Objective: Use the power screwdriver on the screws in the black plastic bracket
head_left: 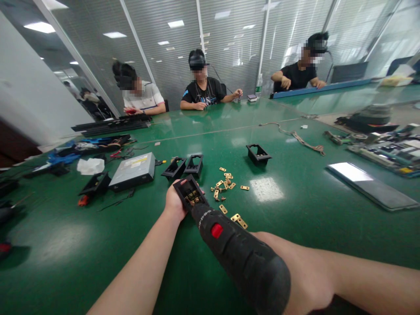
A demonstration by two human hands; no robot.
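Observation:
My left hand (175,202) is closed around a black plastic socket housing (181,189) with brass terminals inside, tilted so its opening faces me. A black cordless screwdriver (236,251) with a red switch is gripped in my right hand (288,267); the tool's body hides most of those fingers. Its front end meets the lower edge of the housing, and the bit's tip is hidden. Just right of the housing, brass plates (244,187) and small screws lie scattered. Two more black housings (194,165) stand behind my left hand, and another black housing (258,155) sits farther right.
A silver disc drive (133,170) and a white tissue (91,166) lie to the left, near a black part (94,183). Circuit boards (393,151), a flat glass-like panel (370,186) and a cord (306,142) are on the right. Several people sit across the green table (210,124).

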